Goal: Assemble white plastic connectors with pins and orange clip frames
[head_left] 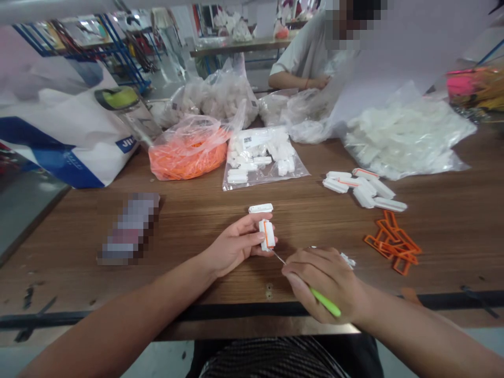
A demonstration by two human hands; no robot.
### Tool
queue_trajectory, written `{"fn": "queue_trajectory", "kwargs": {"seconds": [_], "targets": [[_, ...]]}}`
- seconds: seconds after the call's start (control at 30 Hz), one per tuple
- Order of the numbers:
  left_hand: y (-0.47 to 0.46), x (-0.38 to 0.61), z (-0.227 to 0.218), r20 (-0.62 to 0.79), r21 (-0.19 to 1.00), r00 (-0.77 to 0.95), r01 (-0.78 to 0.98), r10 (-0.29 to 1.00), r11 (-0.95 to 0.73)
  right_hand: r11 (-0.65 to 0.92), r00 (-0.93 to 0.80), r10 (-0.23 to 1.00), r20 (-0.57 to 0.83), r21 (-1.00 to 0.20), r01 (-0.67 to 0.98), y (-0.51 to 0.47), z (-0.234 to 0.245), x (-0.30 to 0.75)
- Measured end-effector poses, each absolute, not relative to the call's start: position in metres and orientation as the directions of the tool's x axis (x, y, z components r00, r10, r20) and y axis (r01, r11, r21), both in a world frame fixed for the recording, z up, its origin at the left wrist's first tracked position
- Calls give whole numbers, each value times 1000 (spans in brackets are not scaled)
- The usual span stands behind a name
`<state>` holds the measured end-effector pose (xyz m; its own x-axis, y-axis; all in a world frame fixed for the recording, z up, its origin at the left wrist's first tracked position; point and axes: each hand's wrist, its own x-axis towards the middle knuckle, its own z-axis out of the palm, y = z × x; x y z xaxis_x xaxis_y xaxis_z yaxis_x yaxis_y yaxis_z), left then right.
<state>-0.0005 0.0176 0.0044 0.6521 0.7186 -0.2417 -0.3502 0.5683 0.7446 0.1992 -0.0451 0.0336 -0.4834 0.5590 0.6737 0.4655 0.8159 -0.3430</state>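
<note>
Between the fingers and thumb of my left hand (232,245) is a small white plastic case (267,234) with an orange band along it. My right hand (323,281) grips a thin metal pick with a green handle (325,301); its tip meets the lower end of the case. Just beyond my left fingertips lies another white case (260,208). Small white pieces (348,260) lie partly hidden behind my right hand. Farther right are several loose orange rectangular frames (394,241), with a group of white cases (364,188) behind them, some carrying orange bands.
Along the back stand a bag of orange parts (189,152), a flat bag of white cases (262,157) and a large bag of whitish parts (405,134). A blurred-out flat object (129,226) and a white-blue bag (71,136) are left. Another person (303,58) sits opposite.
</note>
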Motion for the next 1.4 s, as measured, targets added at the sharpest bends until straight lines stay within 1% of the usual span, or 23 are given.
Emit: {"fn": "queue_trajectory", "kwargs": {"seconds": [0.13,0.2,0.27,0.4,0.47,0.67,0.8,0.9,1.0,1.13,1.2,1.3,1.33,1.4], "targets": [[21,-3,2,-224,709,692,-367,686,602,705,-324,699,637,-537,463,-45,38,205],[24,-6,1,-226,681,726,-359,650,638,654,-232,739,632,-592,471,-46,39,208],[26,-8,0,-224,659,759,-344,611,669,623,-152,752,641,-617,481,-47,38,211],[27,-10,0,-212,660,784,-325,583,677,595,-61,741,668,-613,520,-41,31,214],[26,-10,0,-208,670,783,-323,586,668,550,-43,762,646,-610,571,-34,30,216],[26,-11,-1,-191,698,784,-315,591,644,360,-14,863,505,-596,717,-1,24,243],[28,-12,-2,-175,661,807,-329,564,674,256,-35,920,391,-529,809,18,8,266],[28,-11,-1,-178,653,807,-332,563,681,286,-139,935,327,-462,839,26,-4,274],[28,-10,-1,-186,661,797,-332,575,673,337,-221,927,304,-410,847,27,-7,275],[25,-9,0,-191,691,775,-330,603,643,335,-246,928,280,-334,881,22,-3,271],[24,-8,-1,-192,717,756,-327,625,615,331,-239,923,301,-308,892,18,0,266],[21,-6,-1,-177,754,735,-326,654,570,361,-223,895,387,-332,871,9,9,252],[20,-5,-1,-171,764,728,-328,664,555,393,-234,882,409,-366,844,5,13,246],[18,-3,-1,-156,781,712,-335,684,527,478,-306,863,401,-458,749,-4,21,231]]}}
